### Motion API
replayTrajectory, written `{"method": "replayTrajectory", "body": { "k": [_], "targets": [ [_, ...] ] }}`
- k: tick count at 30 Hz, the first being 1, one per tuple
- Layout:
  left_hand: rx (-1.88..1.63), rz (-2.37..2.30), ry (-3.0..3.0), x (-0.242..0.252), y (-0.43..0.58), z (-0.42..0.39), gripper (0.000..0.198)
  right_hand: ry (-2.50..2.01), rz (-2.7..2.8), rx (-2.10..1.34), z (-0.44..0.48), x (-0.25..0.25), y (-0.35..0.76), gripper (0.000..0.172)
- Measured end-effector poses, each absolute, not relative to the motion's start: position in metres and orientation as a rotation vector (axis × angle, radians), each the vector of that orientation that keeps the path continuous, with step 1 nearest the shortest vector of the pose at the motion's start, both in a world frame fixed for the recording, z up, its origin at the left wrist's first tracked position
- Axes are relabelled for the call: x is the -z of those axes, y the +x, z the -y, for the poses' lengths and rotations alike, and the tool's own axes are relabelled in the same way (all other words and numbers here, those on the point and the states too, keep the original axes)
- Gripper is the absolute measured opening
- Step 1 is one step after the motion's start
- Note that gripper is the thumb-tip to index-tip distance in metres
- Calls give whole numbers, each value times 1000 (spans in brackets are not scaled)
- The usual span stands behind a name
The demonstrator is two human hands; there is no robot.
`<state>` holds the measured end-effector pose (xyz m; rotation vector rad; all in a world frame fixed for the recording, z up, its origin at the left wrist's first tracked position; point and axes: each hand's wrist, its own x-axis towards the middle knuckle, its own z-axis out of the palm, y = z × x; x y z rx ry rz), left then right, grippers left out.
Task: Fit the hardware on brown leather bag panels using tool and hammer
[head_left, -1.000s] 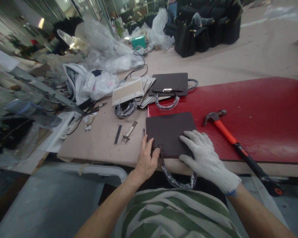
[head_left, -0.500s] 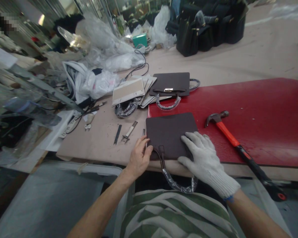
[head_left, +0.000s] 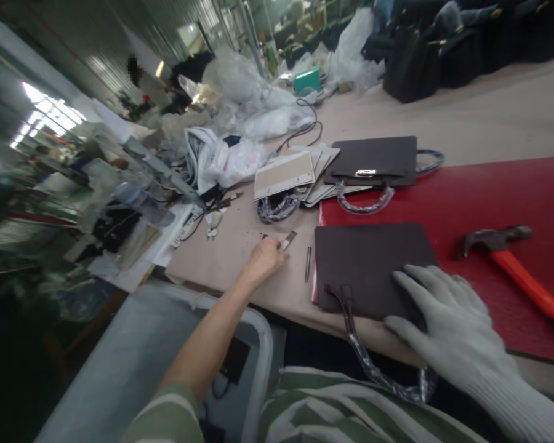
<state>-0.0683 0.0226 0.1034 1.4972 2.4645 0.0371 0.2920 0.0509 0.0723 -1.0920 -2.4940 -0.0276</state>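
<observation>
My bare left hand is curled over a small flat metal tool with a sliding crosspiece; only its far end shows past my fingers. A dark strip beside it is mostly hidden by the hand. My right hand, in a white knit glove, rests with fingers spread on a dark brown leather bag panel. A handle wrapped in clear plastic hangs from the panel over the table's front edge. Between the left hand and the panel lies a thin metal rod.
A claw hammer with an orange handle lies on the red mat at right. Behind are another brown panel with handles and stacked light boards. Black bags and plastic wrapping stand farther back. A grey bin is below the table.
My left hand has left the panel's left edge and moved left onto the metal tool. My right hand stays on the panel. The view has turned left.
</observation>
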Motion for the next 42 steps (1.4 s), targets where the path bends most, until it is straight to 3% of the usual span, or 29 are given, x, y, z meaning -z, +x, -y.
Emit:
{"method": "replayTrajectory", "body": {
  "k": [12, 20, 24, 29, 38, 42],
  "targets": [
    [131, -2408, 1363, -111, -80, -43, 17, -1089, 2516, 57, -53, -70, 293, 58],
    [20, -2668, 1242, -119, -127, -20, 31, -1069, 2492, 65, -56, -70, 290, 60],
    [80, -2541, 1137, -115, -135, -23, 33, -1096, 2483, 54, -56, -72, 288, 57],
    [0, -2463, 1151, -106, -133, -37, 25, -1103, 2496, 49, -54, -74, 287, 58],
    [-523, -2235, 997, -116, -134, -14, 18, -1085, 2474, 26, -55, -71, 290, 56],
    [-1107, -1715, 768, -119, -123, 11, 39, -1124, 2455, -31, -56, -68, 291, 57]
  ]
}}
